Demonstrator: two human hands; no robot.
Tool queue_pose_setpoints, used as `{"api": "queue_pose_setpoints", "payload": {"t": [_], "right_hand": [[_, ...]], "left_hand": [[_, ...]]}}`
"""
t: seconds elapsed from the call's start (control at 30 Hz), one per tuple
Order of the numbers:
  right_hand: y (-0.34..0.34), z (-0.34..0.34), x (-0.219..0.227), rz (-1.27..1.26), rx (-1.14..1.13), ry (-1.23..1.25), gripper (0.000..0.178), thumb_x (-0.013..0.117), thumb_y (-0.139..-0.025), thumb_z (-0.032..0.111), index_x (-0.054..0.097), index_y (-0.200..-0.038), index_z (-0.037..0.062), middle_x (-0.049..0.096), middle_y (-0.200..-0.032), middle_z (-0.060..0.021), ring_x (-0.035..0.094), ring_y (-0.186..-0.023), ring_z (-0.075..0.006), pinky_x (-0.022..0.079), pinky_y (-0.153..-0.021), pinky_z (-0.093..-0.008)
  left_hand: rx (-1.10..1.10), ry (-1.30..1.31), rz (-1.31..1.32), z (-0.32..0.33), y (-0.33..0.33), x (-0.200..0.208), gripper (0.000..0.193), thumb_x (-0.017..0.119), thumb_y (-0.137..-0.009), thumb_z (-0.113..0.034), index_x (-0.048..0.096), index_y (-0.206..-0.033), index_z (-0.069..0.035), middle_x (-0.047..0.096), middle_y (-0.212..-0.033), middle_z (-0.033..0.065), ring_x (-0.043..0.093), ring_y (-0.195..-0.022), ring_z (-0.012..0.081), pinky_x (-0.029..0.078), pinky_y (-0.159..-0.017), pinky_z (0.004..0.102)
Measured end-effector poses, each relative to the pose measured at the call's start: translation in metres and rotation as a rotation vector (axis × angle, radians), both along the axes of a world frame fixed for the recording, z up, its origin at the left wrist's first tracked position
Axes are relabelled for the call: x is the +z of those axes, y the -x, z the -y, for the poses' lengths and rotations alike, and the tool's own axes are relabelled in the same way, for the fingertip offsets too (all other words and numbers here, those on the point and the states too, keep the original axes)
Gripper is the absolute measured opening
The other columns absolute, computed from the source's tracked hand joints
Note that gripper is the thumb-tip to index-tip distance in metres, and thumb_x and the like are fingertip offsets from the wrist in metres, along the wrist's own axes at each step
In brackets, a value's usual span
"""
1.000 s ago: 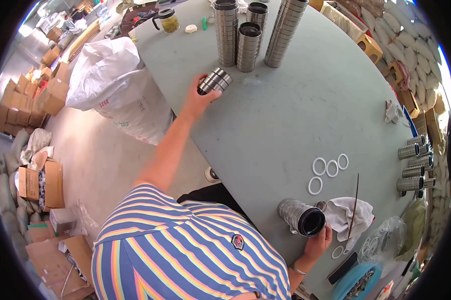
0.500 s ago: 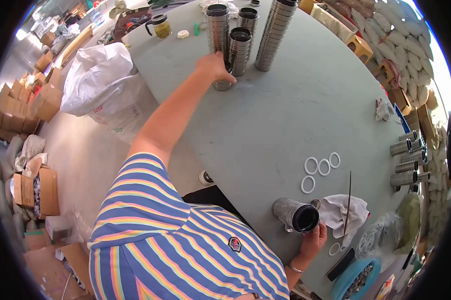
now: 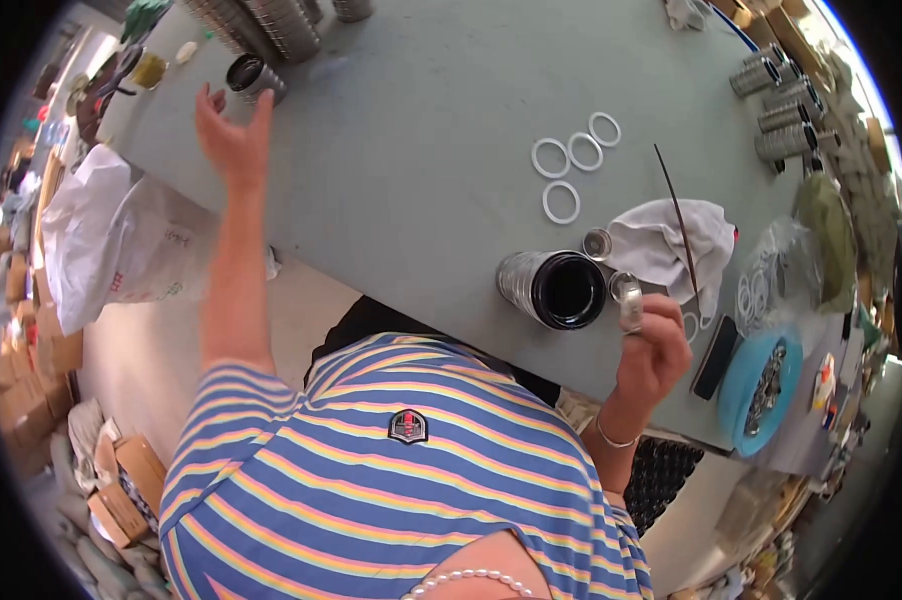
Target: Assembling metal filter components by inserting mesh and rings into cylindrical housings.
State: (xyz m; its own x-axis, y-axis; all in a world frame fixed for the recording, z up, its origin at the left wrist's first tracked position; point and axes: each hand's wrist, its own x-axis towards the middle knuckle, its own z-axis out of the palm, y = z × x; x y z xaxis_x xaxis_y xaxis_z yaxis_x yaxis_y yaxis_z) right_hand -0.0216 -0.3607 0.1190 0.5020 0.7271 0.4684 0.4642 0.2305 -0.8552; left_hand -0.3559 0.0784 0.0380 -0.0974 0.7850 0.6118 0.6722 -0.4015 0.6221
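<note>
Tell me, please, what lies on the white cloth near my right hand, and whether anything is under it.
A thin dark rod lies across the white cloth; anything underneath is covered, so I cannot tell.

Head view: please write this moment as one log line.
left hand: open beside short cylinder | right hand: holding small metal piece | nearer cylinder: on table

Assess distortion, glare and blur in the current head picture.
Head view: straight edges bend toward the black rim, bright glare washes out the upper right margin, cardboard boxes at far left look soft, the left hand seems slightly blurred, while the white rings read crisply.
</note>
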Motion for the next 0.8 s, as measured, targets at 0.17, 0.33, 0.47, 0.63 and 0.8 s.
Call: {"api": "queue_pose_setpoints", "payload": {"t": [0.17, 0.33, 0.47, 0.63, 0.8], "right_hand": [[0.037, -0.038, 0.055, 0.726, -0.052, 0.234, 0.023, 0.082, -0.077, 0.008, 0.082, -0.1, 0.0107, 0.076, -0.102, -0.0015, 0.065, -0.095, -0.0265, 0.049, -0.09, -0.0376], [0.046, -0.03, 0.074, 0.898, -0.052, 0.463, 0.022, 0.082, -0.083, 0.02, 0.08, -0.103, 0.0102, 0.075, -0.111, -0.0002, 0.063, -0.112, -0.026, 0.04, -0.106, -0.0449], [0.053, -0.026, 0.072, 0.84, -0.017, 0.557, 0.031, 0.082, -0.086, 0.029, 0.08, -0.11, 0.0091, 0.075, -0.118, -0.0019, 0.061, -0.127, -0.0276, 0.031, -0.118, -0.053], [0.05, -0.028, 0.078, 0.82, 0.012, 0.601, 0.03, 0.077, -0.092, 0.034, 0.081, -0.108, 0.0083, 0.076, -0.119, -0.0043, 0.057, -0.139, -0.0332, 0.022, -0.127, -0.056], [0.03, -0.019, 0.07, 0.652, 0.143, 0.515, 0.022, 0.077, -0.091, 0.024, 0.081, -0.108, 0.0111, 0.079, -0.118, -0.0024, 0.053, -0.146, -0.0332, 0.015, -0.128, -0.0584]], "left_hand": [[-1.184, 0.437, 0.183, 0.194, -0.099, 0.065, 0.089, 0.095, -0.075, -0.035, 0.056, -0.151, -0.009, 0.062, -0.147, 0.012, 0.059, -0.135, 0.0267, 0.048, -0.111, 0.0415], [-1.451, 0.415, 0.162, 0.255, -0.152, 0.065, 0.095, 0.095, -0.074, -0.034, 0.053, -0.154, -0.007, 0.062, -0.144, 0.0161, 0.058, -0.135, 0.0357, 0.047, -0.113, 0.0467], [-1.506, 0.421, 0.221, 0.251, -0.157, 0.059, 0.087, 0.094, -0.075, -0.024, 0.056, -0.151, -0.004, 0.065, -0.137, 0.0161, 0.063, -0.127, 0.0334, 0.051, -0.108, 0.0424], [-1.488, 0.391, 0.232, 0.25, -0.161, 0.06, 0.083, 0.093, -0.074, -0.023, 0.059, -0.149, -0.007, 0.066, -0.133, 0.0148, 0.065, -0.122, 0.0335, 0.053, -0.104, 0.0431], [-1.507, 0.376, 0.261, 0.251, -0.161, 0.06, 0.081, 0.093, -0.074, -0.024, 0.061, -0.147, -0.01, 0.066, -0.13, 0.0144, 0.066, -0.118, 0.0344, 0.054, -0.102, 0.0434]]}}
